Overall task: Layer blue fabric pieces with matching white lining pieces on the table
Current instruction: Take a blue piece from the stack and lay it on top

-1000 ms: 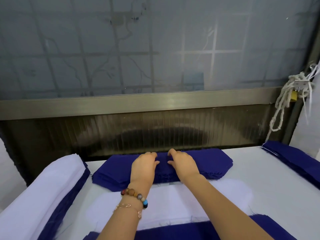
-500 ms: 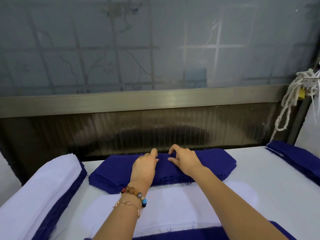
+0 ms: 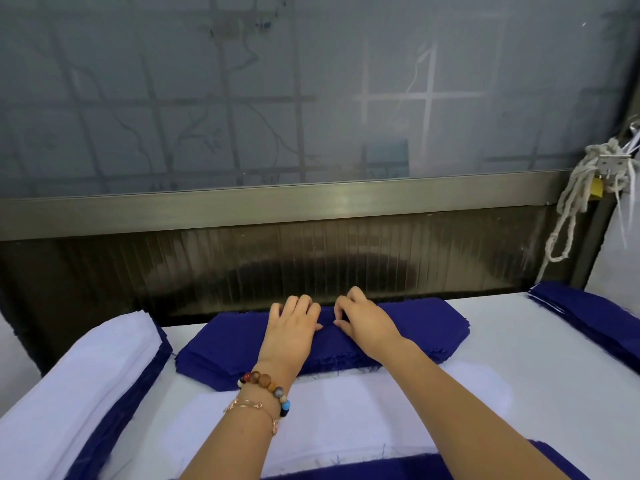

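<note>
Step in hand: peeling one piece off the top of the blue stack [image 3: 426, 323], judged from hand placement.
Stack location: far middle of the bench [image 3: 540, 368], at its back edge, under both hands.
Long axis: left to right, across the reach of both arms.
Left hand [image 3: 292, 336]: palm down on the stack, left of its middle; fingers [image 3: 298, 304] nearly straight, released, pressing the cloth flat, tips at the far edge.
Right hand [image 3: 367, 323]: just beside the left hand, a narrow gap between; fingers [image 3: 346, 303] bent, thumb and forefinger drawn together on the top layer, apparently grasping it in a pinch.
Key relation: top layer directly under the fingertips; both hands equally near.
White lining piece [image 3: 346, 417]: flat on the bench, on the body side of the stack, meeting its near edge; same long axis.
Next move, judged: pull toward the body, then lay down onto the lining with outlines matched.
Containers: none; cloth kept in open piles.
Left pile [image 3: 79, 375]: white layers over blue, at the left edge.
Right pile [image 3: 588, 317]: blue, far right.
Near blue piece [image 3: 381, 471]: bordering the lining's near edge; overlap order cannot be told.
Risk, judged: frayed edges clinging, two layers lifting together.
</note>
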`<move>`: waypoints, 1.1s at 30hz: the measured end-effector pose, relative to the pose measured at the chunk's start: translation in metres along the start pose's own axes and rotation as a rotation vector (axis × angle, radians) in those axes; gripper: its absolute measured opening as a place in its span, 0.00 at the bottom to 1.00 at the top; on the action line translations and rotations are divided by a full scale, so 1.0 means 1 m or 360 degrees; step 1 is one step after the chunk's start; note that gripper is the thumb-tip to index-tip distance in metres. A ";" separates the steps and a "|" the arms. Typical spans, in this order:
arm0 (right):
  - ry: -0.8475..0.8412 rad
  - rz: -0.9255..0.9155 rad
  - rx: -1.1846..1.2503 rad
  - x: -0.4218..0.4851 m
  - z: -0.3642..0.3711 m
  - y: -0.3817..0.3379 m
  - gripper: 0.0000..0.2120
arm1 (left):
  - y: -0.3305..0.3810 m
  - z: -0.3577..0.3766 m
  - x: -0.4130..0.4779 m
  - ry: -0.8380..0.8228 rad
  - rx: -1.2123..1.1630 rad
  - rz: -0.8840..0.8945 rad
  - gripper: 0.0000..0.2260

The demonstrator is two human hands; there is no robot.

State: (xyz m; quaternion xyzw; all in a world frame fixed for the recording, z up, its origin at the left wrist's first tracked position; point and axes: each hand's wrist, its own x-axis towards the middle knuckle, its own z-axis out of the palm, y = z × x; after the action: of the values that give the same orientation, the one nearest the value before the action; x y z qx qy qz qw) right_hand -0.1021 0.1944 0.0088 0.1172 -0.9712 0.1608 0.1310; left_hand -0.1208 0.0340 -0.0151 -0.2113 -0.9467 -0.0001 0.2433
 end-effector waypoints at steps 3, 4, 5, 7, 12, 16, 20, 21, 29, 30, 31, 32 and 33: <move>0.0090 -0.0103 -0.0116 -0.002 0.004 -0.001 0.06 | 0.000 -0.001 0.000 0.0009 -0.0006 0.0066 0.12; 0.0104 -0.0119 -0.0131 -0.002 0.005 -0.001 0.06 | 0.001 -0.001 0.000 0.0022 -0.0010 0.0085 0.12; 0.0115 -0.0127 -0.0139 -0.001 0.006 -0.001 0.06 | 0.001 -0.002 0.000 0.0031 -0.0014 0.0098 0.12; 0.0142 -0.0133 -0.0144 -0.001 0.008 0.000 0.06 | 0.001 -0.002 0.000 0.0021 -0.0038 0.0096 0.11; 0.0190 -0.0137 -0.0053 -0.001 0.014 0.006 0.11 | 0.001 -0.002 -0.003 0.0060 -0.0165 0.0034 0.09; 0.0162 -0.0139 -0.0090 0.001 0.013 0.007 0.14 | 0.000 -0.005 -0.003 0.0045 -0.0172 -0.0093 0.10; 0.0165 -0.0091 -0.0062 0.000 0.013 0.006 0.11 | -0.005 -0.016 -0.001 0.0015 -0.0270 -0.0166 0.05; 0.0172 -0.0064 -0.0035 0.000 0.012 0.007 0.11 | -0.008 -0.019 0.000 0.0028 -0.0331 -0.0185 0.04; 0.0083 0.0441 0.0402 0.007 -0.003 0.016 0.09 | -0.035 -0.040 0.003 -0.0123 -0.0311 -0.0258 0.04; 0.0036 0.0480 0.0431 0.008 -0.007 0.019 0.09 | -0.040 -0.040 0.002 -0.0142 -0.0306 -0.0283 0.05; -0.0024 0.0519 0.0431 0.009 -0.012 0.023 0.10 | -0.046 -0.041 0.001 -0.0165 -0.0303 -0.0319 0.05; -0.0089 0.0554 0.0409 0.009 -0.018 0.028 0.11 | -0.054 -0.041 -0.001 -0.0190 -0.0297 -0.0357 0.06; -0.0145 0.0584 0.0377 0.008 -0.025 0.034 0.12 | -0.062 -0.042 -0.002 -0.0216 -0.0289 -0.0398 0.08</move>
State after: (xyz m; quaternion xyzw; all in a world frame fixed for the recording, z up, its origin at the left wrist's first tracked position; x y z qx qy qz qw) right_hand -0.1138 0.2328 0.0241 -0.0397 -0.9555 0.2894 0.0409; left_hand -0.1242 -0.0276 0.0271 -0.1123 -0.9760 -0.1016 0.1567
